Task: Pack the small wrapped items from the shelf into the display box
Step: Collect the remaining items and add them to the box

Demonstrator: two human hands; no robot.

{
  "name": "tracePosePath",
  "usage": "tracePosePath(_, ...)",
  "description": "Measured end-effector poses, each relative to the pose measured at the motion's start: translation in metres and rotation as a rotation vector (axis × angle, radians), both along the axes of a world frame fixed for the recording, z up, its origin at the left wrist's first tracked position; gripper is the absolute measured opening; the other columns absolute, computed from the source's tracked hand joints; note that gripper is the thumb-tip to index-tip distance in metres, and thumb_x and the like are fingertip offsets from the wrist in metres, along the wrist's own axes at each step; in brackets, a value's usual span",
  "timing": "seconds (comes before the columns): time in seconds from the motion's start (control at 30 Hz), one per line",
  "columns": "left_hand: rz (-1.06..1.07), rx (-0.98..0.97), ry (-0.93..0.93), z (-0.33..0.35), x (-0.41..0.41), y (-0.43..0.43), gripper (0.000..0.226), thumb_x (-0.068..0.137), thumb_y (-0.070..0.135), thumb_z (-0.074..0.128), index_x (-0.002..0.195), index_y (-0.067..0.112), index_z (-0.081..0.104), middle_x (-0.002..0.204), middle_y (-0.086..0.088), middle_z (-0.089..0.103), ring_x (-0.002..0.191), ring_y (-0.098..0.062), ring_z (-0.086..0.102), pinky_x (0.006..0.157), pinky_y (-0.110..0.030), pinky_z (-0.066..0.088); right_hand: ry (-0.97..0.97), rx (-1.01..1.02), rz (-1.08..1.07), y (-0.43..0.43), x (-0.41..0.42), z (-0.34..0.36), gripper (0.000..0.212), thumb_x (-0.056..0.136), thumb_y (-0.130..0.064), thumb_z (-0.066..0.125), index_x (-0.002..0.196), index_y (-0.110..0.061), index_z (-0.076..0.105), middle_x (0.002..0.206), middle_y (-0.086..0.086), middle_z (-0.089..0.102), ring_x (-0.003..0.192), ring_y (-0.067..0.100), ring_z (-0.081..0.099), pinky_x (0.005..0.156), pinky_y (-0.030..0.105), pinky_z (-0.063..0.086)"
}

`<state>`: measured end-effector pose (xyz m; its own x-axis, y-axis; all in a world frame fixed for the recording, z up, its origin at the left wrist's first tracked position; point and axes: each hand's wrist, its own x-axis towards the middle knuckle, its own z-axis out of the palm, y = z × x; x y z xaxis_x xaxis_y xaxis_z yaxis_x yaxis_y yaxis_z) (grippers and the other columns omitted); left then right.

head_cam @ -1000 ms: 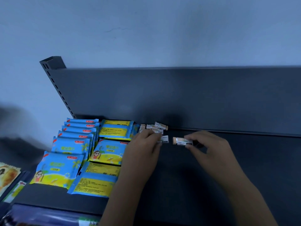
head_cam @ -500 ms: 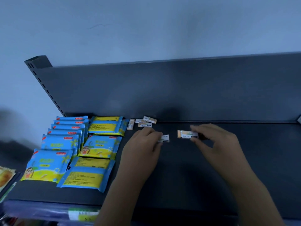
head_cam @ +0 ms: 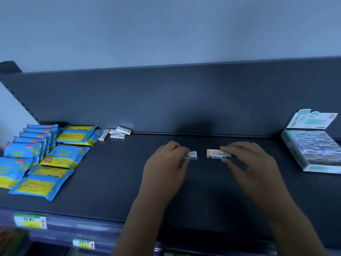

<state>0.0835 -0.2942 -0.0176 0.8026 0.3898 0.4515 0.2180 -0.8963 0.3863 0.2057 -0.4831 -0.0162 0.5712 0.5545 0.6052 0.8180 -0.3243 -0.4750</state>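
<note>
**Two wrapped items held over the shelf, left of the display box**

The left hand (head_cam: 166, 163) has its fingers curled over one end of a small white wrapped item (head_cam: 192, 155), pinching it so that only the other end sticks out. The right hand (head_cam: 249, 163) pinches a second wrapped item (head_cam: 215, 153) between thumb and fingertips; this one is longer in view and has an orange end that points away from the display box (head_cam: 324, 168). The two items are near each other, end towards end, with a gap between them. Whether they touch the dark shelf (head_cam: 110, 191) cannot be told.

The display box stands at the right end of the shelf with its lid flap folded up and back. Rows of small wrapped pieces already fill it. Both hands are well to the left of the box, the right hand being the nearer one.

Farther left of the box, against the shelf's back panel (head_cam: 166, 98), lie a few loose wrapped items (head_cam: 120, 133). Farthest from the box, blue and yellow packets (head_cam: 62, 156) lie in overlapping rows. Price labels (head_cam: 30, 220) sit on the shelf's front rail below those packets.
</note>
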Motion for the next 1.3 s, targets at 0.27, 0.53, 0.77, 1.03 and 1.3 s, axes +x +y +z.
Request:
tracePosePath(0.27, -0.024, -0.030, -0.005, 0.004, 0.016, -0.033, 0.021, 0.085, 0.022, 0.066, 0.104, 0.029, 0.069, 0.101, 0.014, 0.060, 0.089, -0.012, 0.060, 0.069, -0.038, 0.054, 0.052, 0.048, -0.065, -0.044, 0.024, 0.003, 0.028, 0.079, -0.001, 0.077, 0.105, -0.011, 0.075, 0.102, -0.004, 0.067, 0.096, 0.018, 0.064, 0.090, 0.030, 0.049)
tracePosePath(0.53, -0.123, -0.083, 0.001, -0.004, 0.040, -0.053, 0.021, 0.087, 0.023, 0.066, 0.107, 0.029, 0.069, 0.100, 0.014, 0.059, 0.089, -0.011, 0.059, 0.070, -0.038, 0.053, 0.025, -0.012, -0.129, -0.069, 0.036, 0.010, 0.024, 0.080, 0.000, 0.075, 0.102, -0.009, 0.074, 0.102, 0.001, 0.067, 0.094, 0.019, 0.063, 0.090, 0.024, 0.046)
tracePosePath(0.77, -0.162, -0.045, 0.027, 0.002, 0.066, -0.080, 0.020, 0.085, 0.022, 0.066, 0.103, 0.029, 0.067, 0.099, 0.014, 0.058, 0.089, -0.013, 0.059, 0.071, -0.038, 0.053, 0.037, -0.020, -0.152, -0.098, 0.049, 0.005, 0.024, 0.081, -0.001, 0.075, 0.103, -0.009, 0.074, 0.102, -0.001, 0.067, 0.094, 0.018, 0.063, 0.089, 0.024, 0.047)
tracePosePath(1.03, -0.157, -0.045, 0.013, 0.005, 0.113, -0.152, 0.020, 0.087, 0.019, 0.067, 0.106, 0.026, 0.070, 0.099, 0.013, 0.060, 0.089, -0.013, 0.059, 0.073, -0.039, 0.053, 0.098, 0.074, -0.315, -0.169, 0.089, 0.010, 0.024, 0.080, -0.003, 0.077, 0.102, -0.013, 0.075, 0.100, -0.003, 0.070, 0.090, 0.017, 0.066, 0.085, 0.028, 0.052)
tracePosePath(1.3, -0.096, -0.073, 0.021, -0.002, 0.156, -0.243, 0.026, 0.088, 0.018, 0.069, 0.112, 0.025, 0.072, 0.102, 0.012, 0.063, 0.093, -0.011, 0.060, 0.077, -0.032, 0.052, 0.225, 0.029, -0.303, -0.261, 0.153, 0.008, 0.027, 0.081, -0.007, 0.076, 0.107, -0.017, 0.075, 0.097, -0.009, 0.067, 0.085, 0.005, 0.060, 0.082, -0.004, 0.034)
